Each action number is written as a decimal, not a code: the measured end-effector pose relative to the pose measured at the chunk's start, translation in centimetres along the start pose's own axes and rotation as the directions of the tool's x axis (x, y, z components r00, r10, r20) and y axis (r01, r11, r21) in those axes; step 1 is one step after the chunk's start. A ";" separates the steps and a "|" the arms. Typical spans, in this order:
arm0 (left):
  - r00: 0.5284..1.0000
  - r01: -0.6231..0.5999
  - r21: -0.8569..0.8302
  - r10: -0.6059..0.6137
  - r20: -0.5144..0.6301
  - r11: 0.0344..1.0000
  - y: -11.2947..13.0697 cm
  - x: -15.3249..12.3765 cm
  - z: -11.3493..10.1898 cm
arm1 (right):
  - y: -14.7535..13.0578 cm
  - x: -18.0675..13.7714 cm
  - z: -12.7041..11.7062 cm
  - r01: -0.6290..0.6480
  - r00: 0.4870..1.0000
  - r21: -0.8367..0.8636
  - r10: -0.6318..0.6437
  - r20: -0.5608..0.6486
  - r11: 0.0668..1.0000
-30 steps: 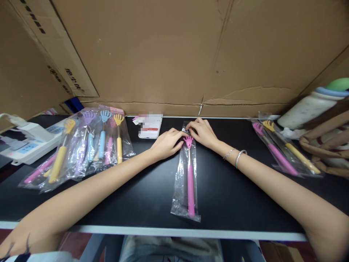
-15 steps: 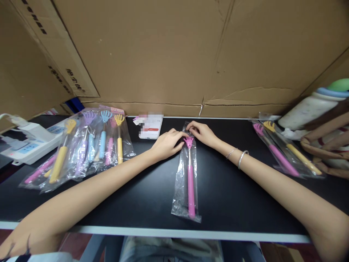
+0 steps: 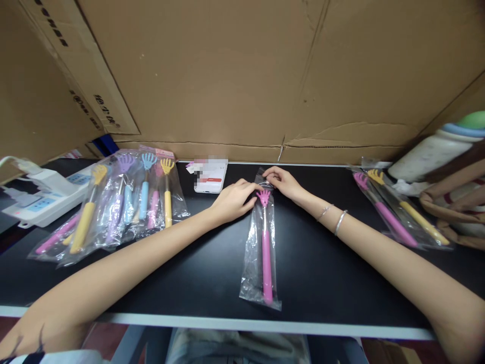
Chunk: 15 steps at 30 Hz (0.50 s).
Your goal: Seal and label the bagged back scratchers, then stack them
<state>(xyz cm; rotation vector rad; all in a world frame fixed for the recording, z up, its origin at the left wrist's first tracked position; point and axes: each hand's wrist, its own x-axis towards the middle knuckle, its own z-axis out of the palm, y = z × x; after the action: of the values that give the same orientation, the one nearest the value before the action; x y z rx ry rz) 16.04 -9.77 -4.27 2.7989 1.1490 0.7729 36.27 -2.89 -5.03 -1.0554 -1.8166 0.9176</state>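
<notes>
A pink back scratcher (image 3: 267,258) lies inside a clear plastic bag (image 3: 249,270), its hand-shaped head pointing away from me. My left hand (image 3: 235,199) rests at the left of the head, index finger stretched across the bag's upper part, thumb apart at its edge. At the bag's top end, my right hand (image 3: 284,183) has curled fingers closed on the plastic. Off to the left, several bagged back scratchers (image 3: 144,197) in yellow, purple, blue and pink lie overlapping. On the right are a bagged pink back scratcher (image 3: 394,222) and a bagged yellow one (image 3: 422,220).
A white phone (image 3: 212,177) lies behind my left hand. A power strip (image 3: 56,199) with plugs stands at the far left. A bottle (image 3: 428,151) and a brown bag (image 3: 454,194) are at the right. Cardboard walls (image 3: 227,76) enclose the black table (image 3: 182,273).
My right hand has shifted very slightly at the bag's top end. The whole view has moved a little; the back scratcher and my left hand keep their places.
</notes>
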 end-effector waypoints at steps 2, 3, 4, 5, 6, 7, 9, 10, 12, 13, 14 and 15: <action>1.000 -0.003 -0.004 0.003 0.000 1.000 0.0 0.0 0.0 | -0.1 0.0 0.1 -0.011 1.000 0.026 0.011 -0.009 1.000; 1.000 -0.005 -0.005 0.005 0.000 1.000 0.0 0.0 0.0 | -0.1 -0.1 0.1 -0.010 1.000 0.038 0.010 -0.012 0.999; 1.000 -0.007 -0.007 0.007 0.000 1.000 0.0 0.0 0.0 | -0.1 -0.1 0.1 -0.003 1.000 0.045 0.004 -0.018 0.999; 1.000 -0.010 -0.008 0.010 -0.001 1.000 0.0 0.0 0.0 | 0.0 -0.1 0.1 0.010 1.000 0.047 -0.008 -0.026 0.999; 1.000 -0.014 -0.009 0.014 -0.002 1.000 0.0 0.0 0.0 | 0.1 -0.1 0.2 0.026 0.999 0.043 -0.025 -0.035 0.999; 1.000 -0.017 -0.011 0.017 -0.003 1.000 -0.1 0.0 0.0 | 0.1 -0.1 0.2 0.045 0.998 0.034 -0.043 -0.043 0.998; 1.000 -0.021 -0.013 0.021 -0.005 1.000 -0.1 0.0 0.0 | 0.2 -0.2 0.2 0.080 0.995 0.010 -0.080 -0.055 0.997; 1.000 -0.021 -0.014 0.020 -0.005 1.000 -0.1 0.0 0.0 | 0.3 -0.2 0.2 0.094 0.994 -0.002 -0.094 -0.056 0.996; 1.000 -0.016 -0.012 0.016 -0.005 1.000 0.0 0.0 0.0 | 0.3 -0.2 0.2 0.115 0.991 -0.015 -0.116 -0.060 0.993; 1.000 -0.014 -0.010 0.014 -0.007 1.000 0.0 0.0 0.0 | 0.3 -0.2 0.2 0.121 0.991 -0.017 -0.121 -0.064 0.993; 1.000 -0.013 -0.007 0.013 -0.011 1.000 0.0 0.0 0.0 | 0.2 -0.2 0.2 0.122 0.990 -0.017 -0.123 -0.067 0.992; 1.000 -0.011 -0.004 0.011 -0.020 1.000 0.0 0.0 0.0 | 0.2 -0.2 0.2 0.119 0.990 -0.015 -0.120 -0.070 0.993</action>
<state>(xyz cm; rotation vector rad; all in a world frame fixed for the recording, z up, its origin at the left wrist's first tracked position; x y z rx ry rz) 16.02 -9.75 -4.23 2.8029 1.1345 0.8046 36.19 -3.04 -5.31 -0.9624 -1.8071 0.7901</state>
